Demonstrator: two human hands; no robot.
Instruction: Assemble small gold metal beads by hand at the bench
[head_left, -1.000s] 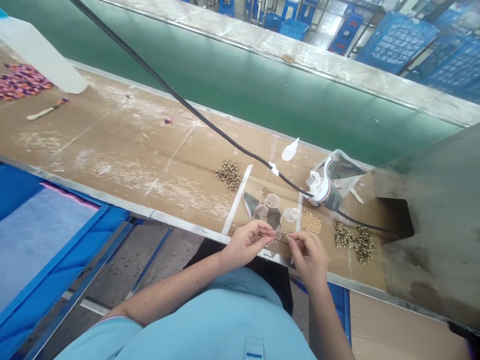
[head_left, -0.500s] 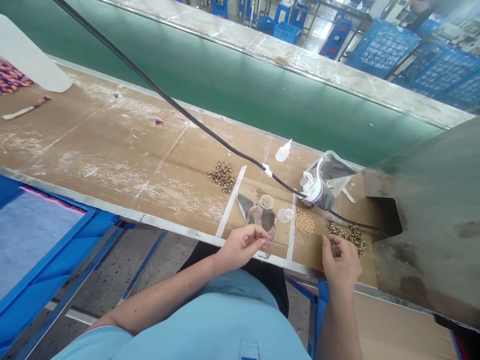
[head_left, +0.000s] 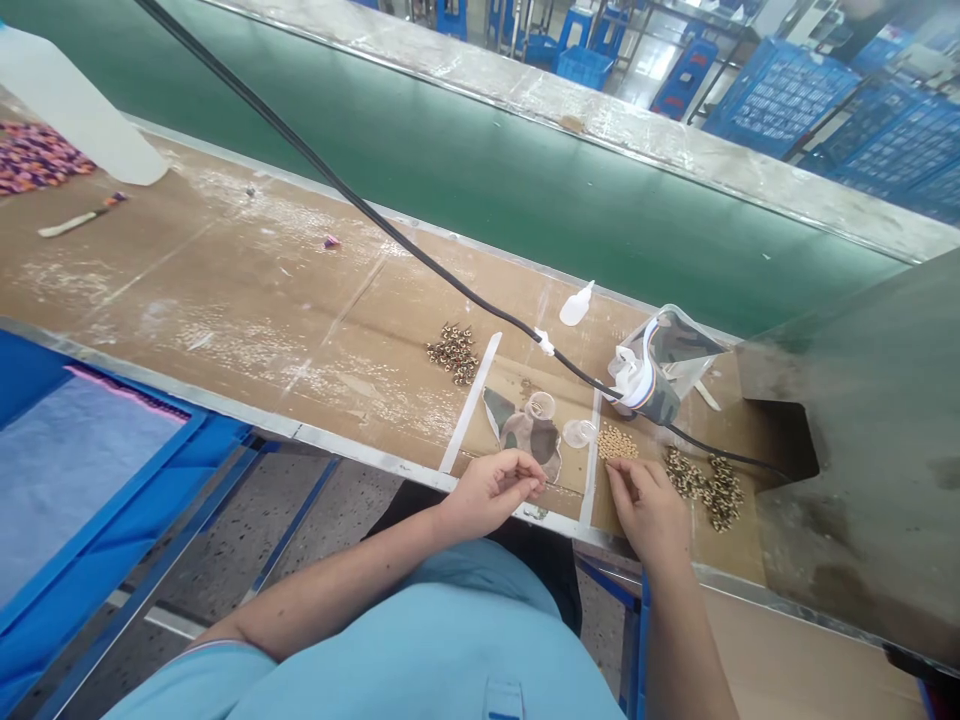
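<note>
My left hand (head_left: 499, 490) is closed in a pinch over the front edge of a camouflage cloth piece (head_left: 529, 435); what it pinches is too small to make out. My right hand (head_left: 651, 510) has its fingertips together at the front of a pile of small tan beads (head_left: 617, 442); anything between them is hidden. A small clear cup (head_left: 540, 405) stands on the cloth, and another clear round dish (head_left: 578, 433) sits beside it. Right of my right hand lie dark-and-gold small parts (head_left: 705, 483). A similar dark pile (head_left: 453, 352) lies left of the white tape strip (head_left: 471, 402).
A black cable (head_left: 420, 255) crosses above the table. Behind the piles are a white nozzle bottle (head_left: 577, 304) and a camouflage bag (head_left: 667, 365). A metal housing (head_left: 870, 450) bounds the right side. Far left lie a large white bottle (head_left: 90, 110) and purple-orange pieces (head_left: 37, 160).
My right hand has moved left from the dark-and-gold parts to the tan beads. My left hand keeps its pinch near the cloth. The view has shifted slightly.
</note>
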